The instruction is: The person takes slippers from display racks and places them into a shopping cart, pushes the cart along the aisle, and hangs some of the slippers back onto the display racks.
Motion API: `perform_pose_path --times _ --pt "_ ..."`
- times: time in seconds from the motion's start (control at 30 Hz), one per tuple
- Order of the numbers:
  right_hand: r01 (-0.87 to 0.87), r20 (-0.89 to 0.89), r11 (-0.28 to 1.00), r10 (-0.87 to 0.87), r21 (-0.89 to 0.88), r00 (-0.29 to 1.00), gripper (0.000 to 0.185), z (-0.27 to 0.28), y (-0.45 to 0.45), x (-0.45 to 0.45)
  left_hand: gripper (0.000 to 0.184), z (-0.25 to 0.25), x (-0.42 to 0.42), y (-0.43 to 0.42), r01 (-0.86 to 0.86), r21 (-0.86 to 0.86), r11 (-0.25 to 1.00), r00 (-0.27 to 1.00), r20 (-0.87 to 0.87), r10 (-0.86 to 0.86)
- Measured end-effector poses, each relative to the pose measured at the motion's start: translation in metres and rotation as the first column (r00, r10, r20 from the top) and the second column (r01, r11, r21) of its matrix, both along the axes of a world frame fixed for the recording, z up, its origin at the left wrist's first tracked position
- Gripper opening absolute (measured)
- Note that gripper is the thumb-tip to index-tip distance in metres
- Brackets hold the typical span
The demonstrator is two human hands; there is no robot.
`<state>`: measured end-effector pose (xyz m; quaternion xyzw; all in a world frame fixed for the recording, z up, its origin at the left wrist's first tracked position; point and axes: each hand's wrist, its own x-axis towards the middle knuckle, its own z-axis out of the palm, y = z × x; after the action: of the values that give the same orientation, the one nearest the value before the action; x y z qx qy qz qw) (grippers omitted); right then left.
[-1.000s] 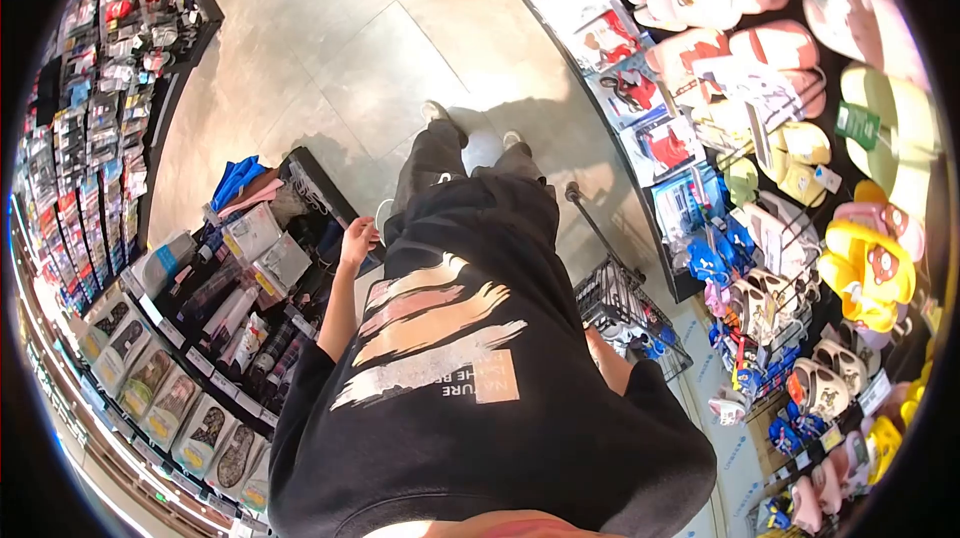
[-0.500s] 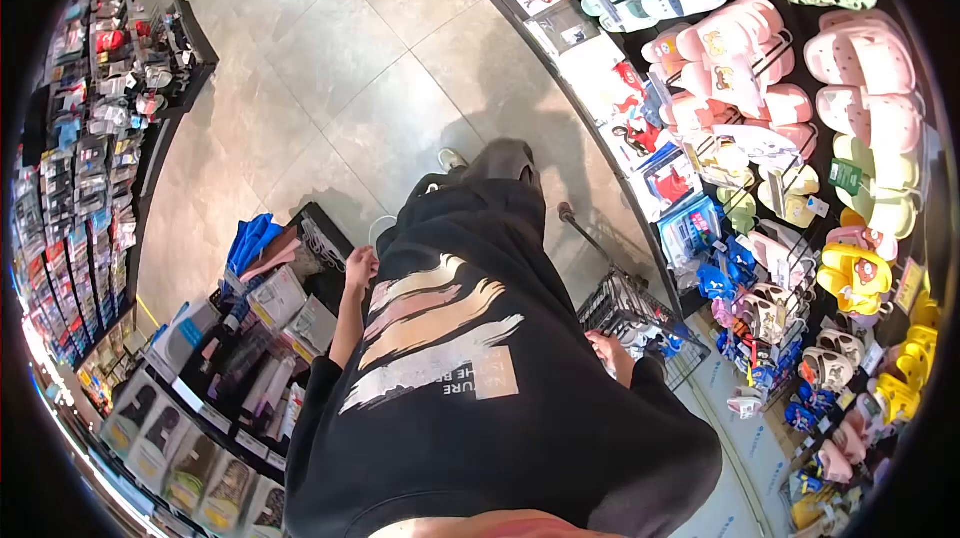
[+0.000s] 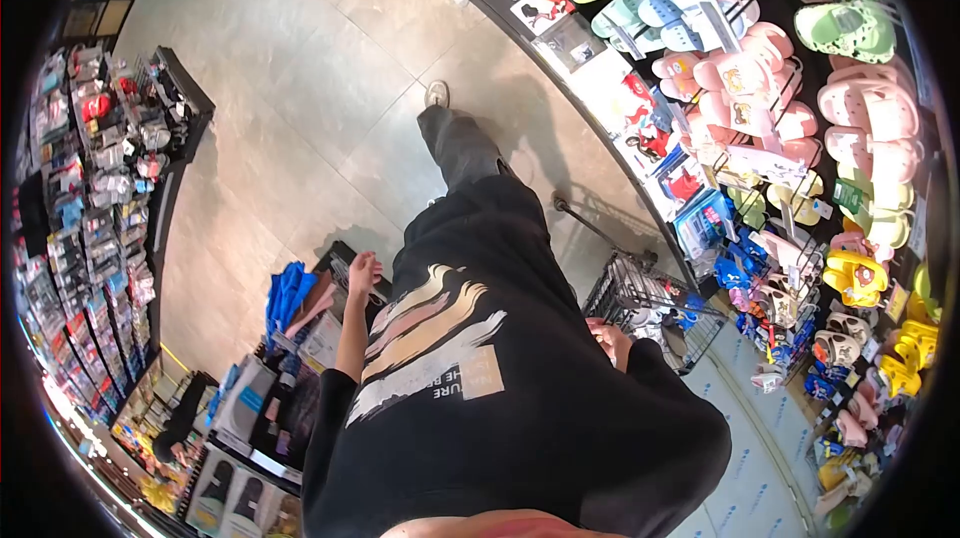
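My left hand (image 3: 365,270) hangs beside the black shirt (image 3: 440,438), fingers loosely apart and holding nothing I can see. Close to it on the left is a display with blue and pinkish cloth-like items (image 3: 290,296). On the other side of my body, my right hand (image 3: 608,340) has its fingers curled at the near edge of a wire basket (image 3: 640,288). What those fingers hold is too small to make out. Several items lie in the basket, and a dark pole reaches from its far side. One shoe (image 3: 437,95) shows ahead on the tiled floor.
Racks of foam clogs and slippers (image 3: 740,88) line the right side. Small packaged goods hang on shelves (image 3: 95,238) at the left. Boxed insoles (image 3: 235,493) stand at the lower left, with a person's dark sleeve (image 3: 182,418) beyond them.
The shelves have shifted in view as my body moves forward. One leg has stepped ahead. My right hand, mostly hidden at first, now shows beside the basket.
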<state>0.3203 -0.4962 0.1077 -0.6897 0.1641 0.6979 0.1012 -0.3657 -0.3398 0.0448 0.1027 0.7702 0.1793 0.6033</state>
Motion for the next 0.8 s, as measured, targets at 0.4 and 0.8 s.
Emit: perform_pose_path --times 0.4,0.8 --pt "0.043 0.100 0.996 -0.035 -0.079 0.994 0.040 -0.040 0.066 -0.128 0.034 0.084 -0.135 0.207 0.024 0.052 0.998 0.994 -0.110 -0.019" --pt "-0.304 -0.247 0.948 0.318 0.093 0.915 0.024 -0.002 0.250 -0.232 0.031 0.069 -0.200 0.336 0.264 0.115 0.958 0.922 -0.321 -0.215"
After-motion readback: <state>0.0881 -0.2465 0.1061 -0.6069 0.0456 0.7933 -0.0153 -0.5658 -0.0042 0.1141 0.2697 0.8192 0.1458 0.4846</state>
